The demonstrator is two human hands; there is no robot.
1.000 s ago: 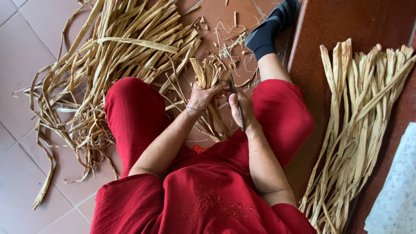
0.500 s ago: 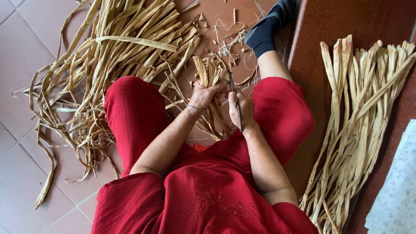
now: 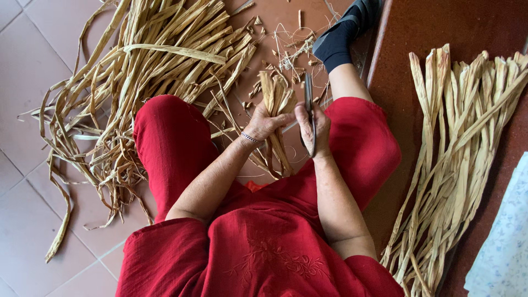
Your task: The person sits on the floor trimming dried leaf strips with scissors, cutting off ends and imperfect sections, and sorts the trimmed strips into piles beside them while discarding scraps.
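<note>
My left hand [image 3: 265, 122] grips a small bundle of dried tan plant strips [image 3: 276, 99], held upright between my knees. My right hand [image 3: 313, 129] holds dark scissors [image 3: 308, 107], blades pointing up beside the bundle's top end. I sit in red clothes [image 3: 258, 253] with my knees apart. A thin bracelet is on my left wrist.
A large loose heap of dried strips [image 3: 148, 71] spreads over the tiled floor at left. A tidier laid-out row of strips [image 3: 462, 148] lies on the dark red surface at right. Short cut scraps [image 3: 286, 52] litter the floor ahead. My dark-socked foot [image 3: 344, 33] reaches forward. Pale floral cloth [image 3: 503, 242] at bottom right.
My right hand has turned the scissors up, blades now standing beside the bundle's tips. The left hand keeps its hold on the bundle, nearly in place.
</note>
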